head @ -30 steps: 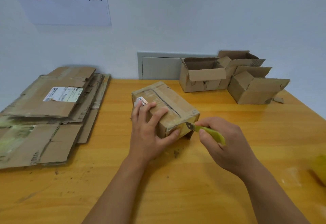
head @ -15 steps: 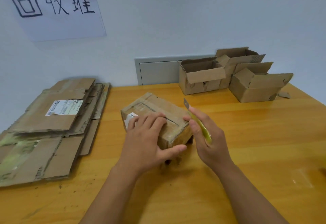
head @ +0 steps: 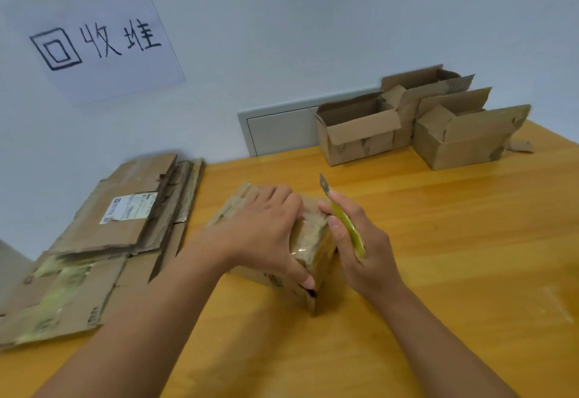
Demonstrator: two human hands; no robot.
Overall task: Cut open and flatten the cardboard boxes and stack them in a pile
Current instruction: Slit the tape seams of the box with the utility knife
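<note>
A paper sign (head: 94,40) on the wall at ten o'clock reads 回收堆 (handwritten); the flattened cardboard's label (head: 130,208) is illegible.

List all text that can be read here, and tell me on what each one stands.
"回收堆": handwritten on the paper sheet on the wall.
Shipping label on the flattened cardboard pile: print too small to read.
Taped box under the hands: no readable text.

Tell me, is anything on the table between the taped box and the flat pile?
Nothing visible. Bare table separates the box, under the left hand, from the pile to its left.
</note>
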